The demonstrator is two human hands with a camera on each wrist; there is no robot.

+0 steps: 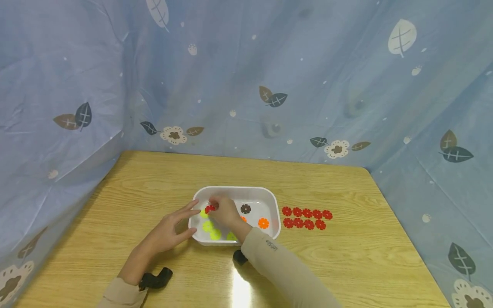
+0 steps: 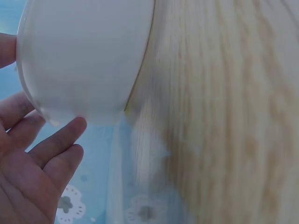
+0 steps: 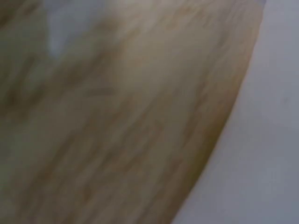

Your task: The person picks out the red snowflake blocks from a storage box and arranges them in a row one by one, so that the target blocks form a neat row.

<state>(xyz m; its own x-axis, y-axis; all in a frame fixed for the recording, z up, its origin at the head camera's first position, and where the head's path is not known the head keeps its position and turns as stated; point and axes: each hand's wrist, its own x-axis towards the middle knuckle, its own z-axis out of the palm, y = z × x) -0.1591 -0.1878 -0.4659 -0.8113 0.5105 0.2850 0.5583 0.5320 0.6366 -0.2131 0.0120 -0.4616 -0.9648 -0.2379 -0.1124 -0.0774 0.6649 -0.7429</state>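
A white tray (image 1: 271, 201) holds several notched plastic discs: yellow-green discs (image 1: 215, 234), a brown disc (image 1: 245, 208) and an orange disc (image 1: 263, 223). Reaching over the near rim, my right hand (image 1: 226, 211) pinches a red notched disc (image 1: 209, 208) between thumb and forefinger in the tray's left part. My left hand (image 1: 171, 231) is spread at the tray's left end, fingertips at the rim. In the left wrist view, its fingers (image 2: 60, 140) lie against the tray's outer wall (image 2: 88, 60). The right wrist view shows only the tray's side (image 3: 261, 140) and tabletop, no hand.
Right of the tray, several red discs (image 1: 307, 213) lie in two rows on the wooden table (image 1: 366, 248). Black wrist gear (image 1: 155, 279) sits by the left wrist, and another black piece (image 1: 239, 257) by the right forearm. Blue patterned cloth (image 1: 231, 64) surrounds the table's back and sides.
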